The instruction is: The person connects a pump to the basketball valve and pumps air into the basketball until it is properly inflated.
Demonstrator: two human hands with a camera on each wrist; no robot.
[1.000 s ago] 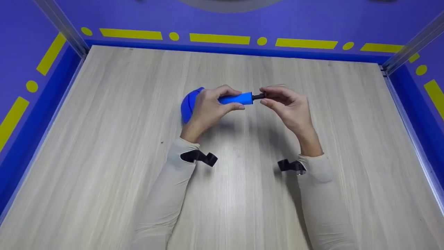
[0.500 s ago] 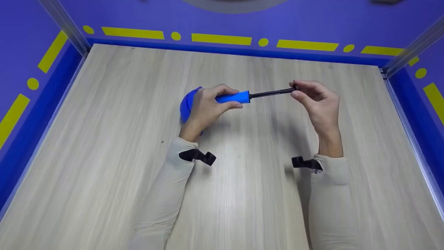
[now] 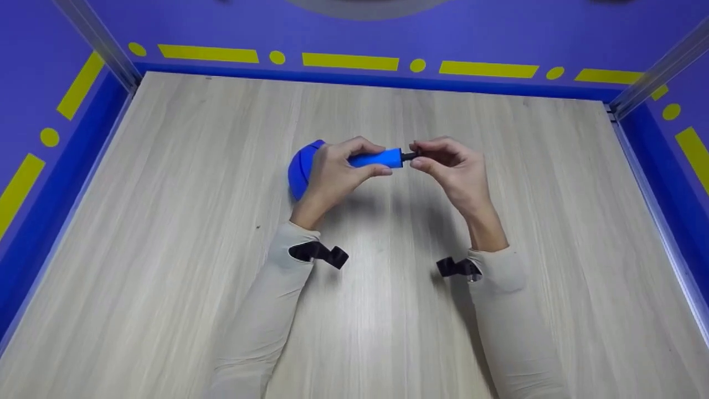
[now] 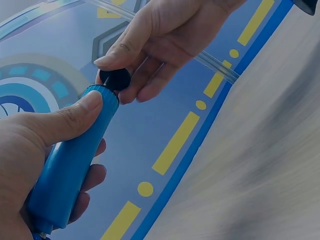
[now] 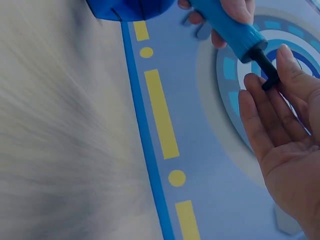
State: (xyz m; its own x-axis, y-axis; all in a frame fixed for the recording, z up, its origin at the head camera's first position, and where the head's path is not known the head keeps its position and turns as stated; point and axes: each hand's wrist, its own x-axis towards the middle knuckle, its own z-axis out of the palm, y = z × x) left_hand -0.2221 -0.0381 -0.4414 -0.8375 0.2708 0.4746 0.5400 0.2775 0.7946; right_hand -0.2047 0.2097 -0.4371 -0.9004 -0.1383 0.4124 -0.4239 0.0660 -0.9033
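My left hand (image 3: 337,169) grips the blue barrel of a small hand pump (image 3: 382,158), thumb along its side. Out of the barrel's right end a short length of black plunger rod (image 5: 262,62) sticks out. The black handle (image 4: 116,79) at its tip is pinched between the thumb and fingers of my right hand (image 3: 457,169). Behind my left hand, a blue ball (image 3: 299,170) with dark lines shows in part; the rest is hidden. In the left wrist view the pump's far end lies right at a bit of blue in the bottom corner.
Both hands are over a pale wood-grain table (image 3: 354,332). Blue panels (image 3: 354,33) with yellow dashes and dots stand along its back and sides. Black wrist mounts (image 3: 318,252) stick out from both sleeves.
My right hand pulled the plunger far out to the right, then pushed it back left, so the rod is short again. The left hand and ball stay nearly in place.
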